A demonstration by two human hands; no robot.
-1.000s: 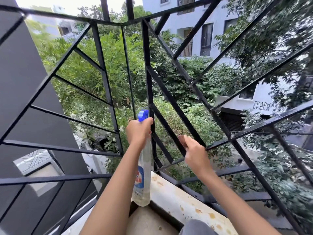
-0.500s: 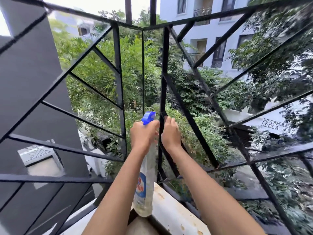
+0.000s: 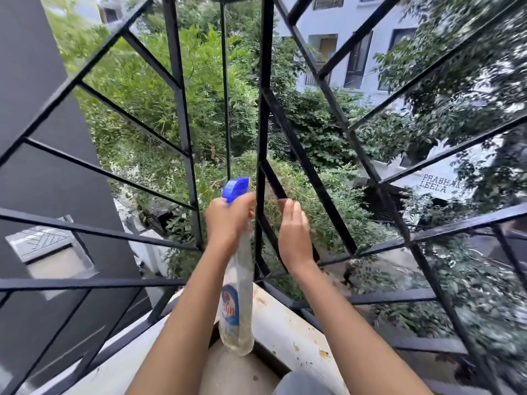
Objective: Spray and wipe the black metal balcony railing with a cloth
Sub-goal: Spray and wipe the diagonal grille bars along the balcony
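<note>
- Beyond both hands, the black metal railing [image 3: 263,132] fills the view, its vertical corner post rising between the two grips and its slanted bars fanning out to either side.
- Below the grips, a white, rust-spotted ledge [image 3: 288,323] runs under the railing's corner.
- In the left hand [image 3: 228,220], a clear spray bottle [image 3: 238,303] hangs downward, its blue nozzle [image 3: 235,188] sticking out above the grip; the fingers are pressed together around the bottle's neck.
- Just right of that grip, the right hand [image 3: 293,232] reaches toward a slanted bar beside the post, fingers loosely extended. I cannot tell whether it holds a cloth; none shows.
</note>
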